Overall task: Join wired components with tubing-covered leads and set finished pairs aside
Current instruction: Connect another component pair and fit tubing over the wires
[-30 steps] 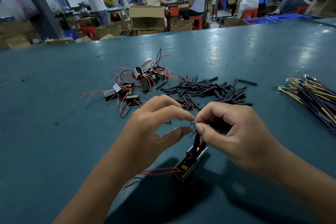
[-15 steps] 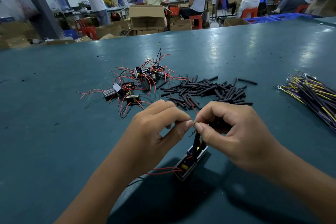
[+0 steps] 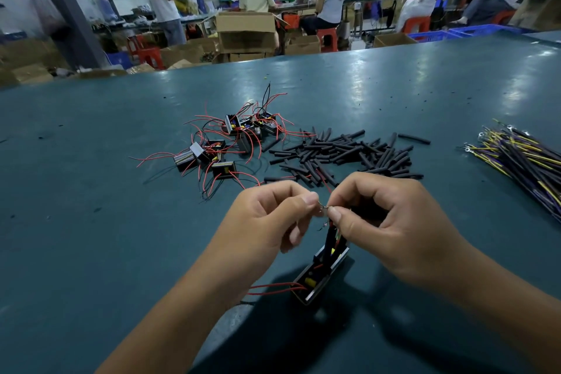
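Both hands pinch bare wire ends together above the counter (image 3: 394, 85).
The left hand (image 3: 267, 218) and right hand (image 3: 385, 222) meet fingertip to fingertip, pinching the leads of a black component (image 3: 321, 276) hanging below them; tubing pieces (image 3: 343, 155) lie beyond.

Teal desk (image 3: 394, 94), glossy, with scattered dark specks. Open cardboard box (image 3: 246, 32) beyond the desk's far edge; further cartons (image 3: 302, 45) alongside. Red plastic stools (image 3: 329, 36); blue crates (image 3: 482, 30) far right. Seated and standing workers (image 3: 329, 0) at long benches behind.
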